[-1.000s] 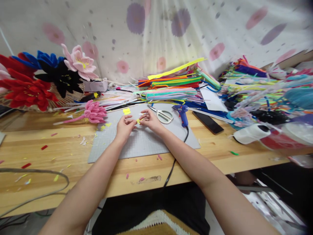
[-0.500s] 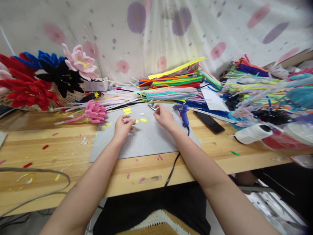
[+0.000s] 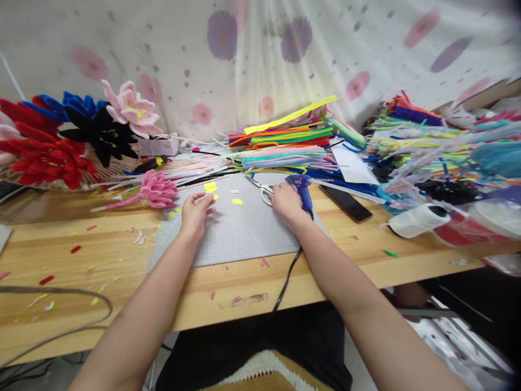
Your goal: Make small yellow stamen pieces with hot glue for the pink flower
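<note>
both hands on mat (image 3: 240,233): right hand (image 3: 285,200) w/ scissors (image 3: 262,188).

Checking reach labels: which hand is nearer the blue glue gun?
Right. The right hand lies beside the blue glue gun, on the scissors, apparently touching the gun's near side. The left hand is far across the grey mat, by yellow scraps.

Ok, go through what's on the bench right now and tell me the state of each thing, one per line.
Left hand: loosely curled on the grey mat, what it holds unclear.
Right hand: resting on the scissors.
Scissors: lying flat, blades closed.
Glue gun: lying down, cord attached.
Phone: screen dark.
Yellow scrap: loose on the mat.
</note>
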Demonstrator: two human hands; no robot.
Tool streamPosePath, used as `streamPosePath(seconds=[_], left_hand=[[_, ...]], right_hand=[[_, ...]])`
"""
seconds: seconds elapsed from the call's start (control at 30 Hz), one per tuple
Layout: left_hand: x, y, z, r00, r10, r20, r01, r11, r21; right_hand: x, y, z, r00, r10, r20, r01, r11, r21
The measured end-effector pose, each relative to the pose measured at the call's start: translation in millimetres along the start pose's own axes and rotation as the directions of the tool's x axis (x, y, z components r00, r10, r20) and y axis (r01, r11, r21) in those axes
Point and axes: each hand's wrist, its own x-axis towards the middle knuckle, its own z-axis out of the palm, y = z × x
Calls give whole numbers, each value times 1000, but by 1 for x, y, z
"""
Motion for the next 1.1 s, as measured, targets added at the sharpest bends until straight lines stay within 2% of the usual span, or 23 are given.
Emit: streamPosePath(seconds=[0.1, 0.17, 0.27, 0.33, 0.4, 0.53, 0.63, 0.8, 0.9, 0.97, 1.0, 1.03, 1.1], left_hand=[[6, 0, -2, 998, 57, -34, -58, 998, -30], [10, -1, -4, 994, 94, -50, -96, 995, -34], [13, -2, -5, 989, 125, -76, -128, 991, -39], [13, -2, -6, 987, 130, -96, -134, 990, -40], [13, -1, -6, 986, 128, -110, -134, 990, -42], [11, 0, -5, 981, 140, -134, -147, 988, -43], [10, -1, -5, 972, 170, -160, -175, 984, -20], [9, -1, -3, 968, 174, -182, -187, 981, -57], [8, 2, -3, 978, 110, -176, -136, 980, -143], [7, 5, -2, 989, 33, -144, -65, 973, -222], [7, 7, -2, 992, -14, -123, -19, 964, -264], [8, 10, -2, 992, -66, -104, 31, 951, -306], [10, 14, -3, 982, -176, -73, 135, 913, -386]], right_hand=[[-3, 7, -1, 1000, 19, -11, -18, 994, 110], [-3, 10, 0, 1000, 17, -21, -11, 962, 272], [-3, 8, 0, 998, -51, -21, 54, 811, 583], [-5, 2, -3, 995, -102, -21, 89, 720, 688], [-10, -7, -7, 990, -133, -40, 126, 742, 659], [-22, -24, -13, 967, -212, -144, 251, 896, 367], [-29, -34, -12, 949, -292, -119, 313, 919, 240], [-37, -47, -9, 939, -335, -83, 345, 915, 208], [-36, -51, -7, 955, -282, -97, 298, 889, 349], [-31, -52, -6, 975, -221, -27, 192, 774, 603], [-27, -52, -6, 975, -218, 41, 114, 651, 750], [-23, -51, -5, 961, -251, 114, 24, 488, 872], [-14, -49, -5, 891, -396, 223, -174, 156, 972]])
